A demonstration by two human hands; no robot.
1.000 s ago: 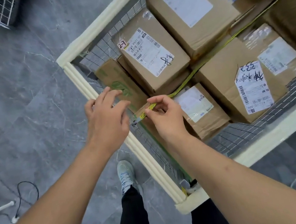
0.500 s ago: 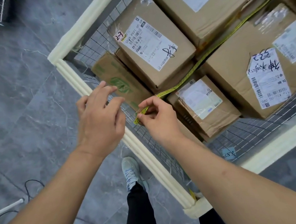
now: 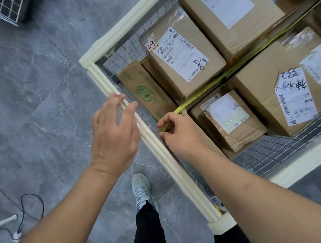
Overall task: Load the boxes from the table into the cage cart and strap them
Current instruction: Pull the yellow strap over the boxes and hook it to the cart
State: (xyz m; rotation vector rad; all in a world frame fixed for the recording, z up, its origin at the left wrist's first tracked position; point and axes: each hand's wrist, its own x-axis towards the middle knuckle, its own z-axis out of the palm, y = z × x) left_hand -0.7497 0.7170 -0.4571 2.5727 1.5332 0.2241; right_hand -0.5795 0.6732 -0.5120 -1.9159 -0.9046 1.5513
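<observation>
Right hand (image 3: 179,133): fingers curled, thumb and forefinger pinching the end of the yellow strap (image 3: 208,89) just inside the cart's near rail.
Left hand (image 3: 114,135): fingers straight and spread, holding nothing — hovering over the near rail, blurred; contact with the rail can't be told.
Yellow strap: runs taut from the pinch diagonally up and right, through the gap between the boxes, out toward the far right edge of frame.
Cage cart (image 3: 122,27): cream padded top rails, wire mesh walls; near corner sits by the person's legs.
Boxes: all visible ones are inside the cart. Box marked "2-7" (image 3: 181,57) lies on the upper side of the strap; small taped box (image 3: 229,120) lies on the lower side, near the right hand; large box with handwritten label (image 3: 286,88) is just right of the small one. Green-printed carton (image 3: 145,88) stands on edge against the mesh, beside the "2-7" box.
Floor (image 3: 30,97): grey marbled tile — a black cable (image 3: 31,207) at lower left, a light sneaker (image 3: 142,189) beside the rail.
Other: corner of a second wire cage (image 3: 4,11) at top left.
</observation>
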